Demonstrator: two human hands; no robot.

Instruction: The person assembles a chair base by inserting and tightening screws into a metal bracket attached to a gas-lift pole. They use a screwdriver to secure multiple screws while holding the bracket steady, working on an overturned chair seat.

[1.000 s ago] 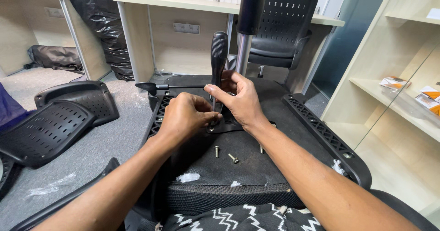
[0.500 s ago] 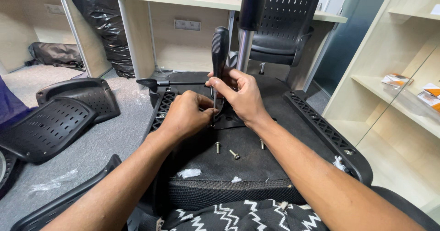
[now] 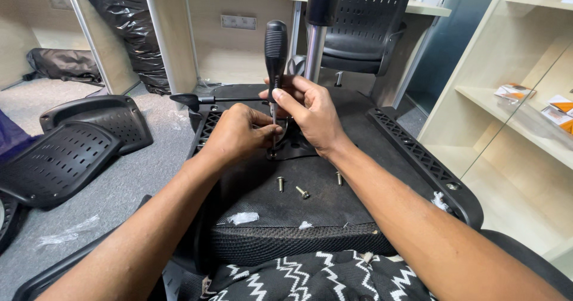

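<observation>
Grey office carpet surrounds an upturned black chair seat [image 3: 358, 187], where the right hand [image 3: 310, 113] grips an upright black-handled screwdriver [image 3: 275, 50]; the left hand [image 3: 236, 135] pinches its shaft near the tip, loose silver screws [image 3: 302, 191] just beside

I hold a screwdriver [image 3: 275, 68] with a black ribbed handle upright in my right hand [image 3: 307, 113], its thin metal shaft running straight down to a screw [image 3: 271, 154] on the black underside of the upturned chair seat [image 3: 334, 187]. My left hand [image 3: 236, 135] pinches at the shaft's tip, right by that screw. Three loose silver screws [image 3: 302, 192] lie on the seat's fabric just nearer me.
</observation>
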